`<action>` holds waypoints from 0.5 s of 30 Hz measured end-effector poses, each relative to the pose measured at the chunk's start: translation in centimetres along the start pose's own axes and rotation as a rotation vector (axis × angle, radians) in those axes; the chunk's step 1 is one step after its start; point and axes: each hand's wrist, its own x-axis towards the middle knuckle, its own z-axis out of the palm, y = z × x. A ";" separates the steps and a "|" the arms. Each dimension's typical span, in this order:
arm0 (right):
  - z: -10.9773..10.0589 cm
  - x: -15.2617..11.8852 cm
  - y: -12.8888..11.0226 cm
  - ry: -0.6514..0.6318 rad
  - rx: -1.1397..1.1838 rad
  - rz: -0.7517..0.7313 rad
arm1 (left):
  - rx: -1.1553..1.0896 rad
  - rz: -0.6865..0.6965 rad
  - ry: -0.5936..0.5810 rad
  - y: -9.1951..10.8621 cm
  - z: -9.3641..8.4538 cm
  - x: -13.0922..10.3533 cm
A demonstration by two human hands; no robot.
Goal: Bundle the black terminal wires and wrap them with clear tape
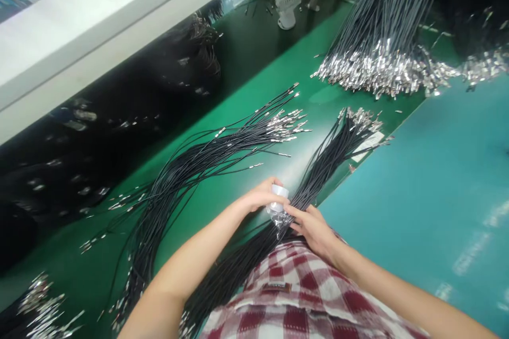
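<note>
A thick bundle of black wires [324, 164] with silver metal ends lies along the front edge of the green table, close to my body. My left hand [264, 194] is wrapped round a small white roll [280, 191], which looks like clear tape. Crinkled clear film [279, 218] hangs from the roll against the wires. My right hand [312, 225] grips the bundle from the right side, its fingertips beside the film. Part of the bundle under my hands is hidden.
Another loose wire bundle [175, 169] curves across the green table [226, 190] on the left. A large pile of wires [389, 21] lies at the back right. A white shelf edge [99, 16] crosses the upper left. A small white fan-like object [290, 2] stands behind.
</note>
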 end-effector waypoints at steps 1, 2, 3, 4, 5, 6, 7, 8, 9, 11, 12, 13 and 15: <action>0.0 -0.1 -0.3 -0.029 -0.042 0.002 | -0.013 -0.016 -0.033 0.2 -0.3 -0.2; -0.2 -0.1 -0.6 -0.054 -0.082 0.008 | -0.044 -0.030 -0.071 0.3 -0.7 -0.4; -0.4 -0.1 -0.9 -0.060 -0.121 0.016 | -0.084 -0.040 -0.101 0.2 -1.0 -0.5; -0.7 -0.2 -1.2 -0.063 -0.155 0.022 | -0.131 -0.037 -0.115 0.0 -1.4 -0.4; -0.9 -0.2 -1.4 -0.073 -0.181 0.018 | -0.178 -0.017 -0.102 -0.4 -1.6 -0.3; -1.2 -0.2 -1.5 -0.093 -0.195 0.003 | -0.227 0.017 -0.060 -0.9 -1.9 -0.1; -1.3 -0.3 -1.6 -0.126 -0.196 -0.017 | -0.272 0.058 0.001 -1.3 -2.1 0.1; -1.5 -0.3 -1.5 -0.164 -0.188 -0.031 | -0.300 0.107 0.068 -1.7 -2.3 0.4; -1.6 -0.3 -1.4 -0.204 -0.165 -0.039 | -0.299 0.157 0.122 -2.0 -2.5 0.7; -1.6 -0.4 -1.2 -0.241 -0.090 -0.029 | -0.205 0.222 0.151 -2.2 -2.9 1.0; -1.7 -0.4 -1.2 -0.241 -0.054 -0.013 | -0.128 0.232 0.121 -1.9 -3.2 1.1; -1.7 -0.4 -1.1 -0.237 -0.028 0.004 | -0.038 0.231 0.076 -1.5 -3.5 1.2; -1.7 -0.4 -1.1 -0.228 -0.016 0.026 | 0.140 0.201 -0.014 -0.3 -4.3 1.1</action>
